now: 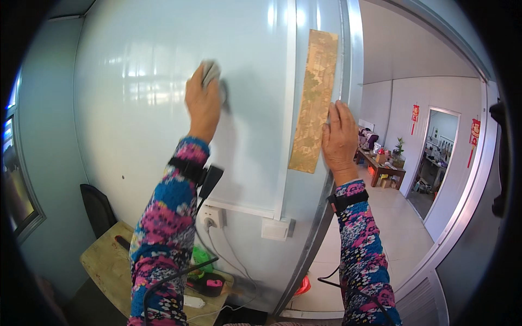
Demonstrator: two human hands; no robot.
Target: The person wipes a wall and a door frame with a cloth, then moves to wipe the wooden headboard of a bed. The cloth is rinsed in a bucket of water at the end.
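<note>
My left hand (pixel 204 104) is raised against a glossy white wall panel (pixel 244 134), its fingers closed on a folded grey cloth (pixel 211 72). My right hand (pixel 340 136) rests with fingers together on the metal door frame (pixel 346 81), beside the right edge of a tan patterned strip (pixel 315 102) fixed to the wall. No object shows in the right hand. Both forearms wear floral sleeves with black straps, and a black cable hangs along each.
Below the panel are a socket (pixel 211 215) with a plug and a light switch (pixel 275 229). A wooden table (pixel 102 254) stands lower left, before a black chair (pixel 97 208). Through the doorway are a low wooden table (pixel 381 169) and another doorway.
</note>
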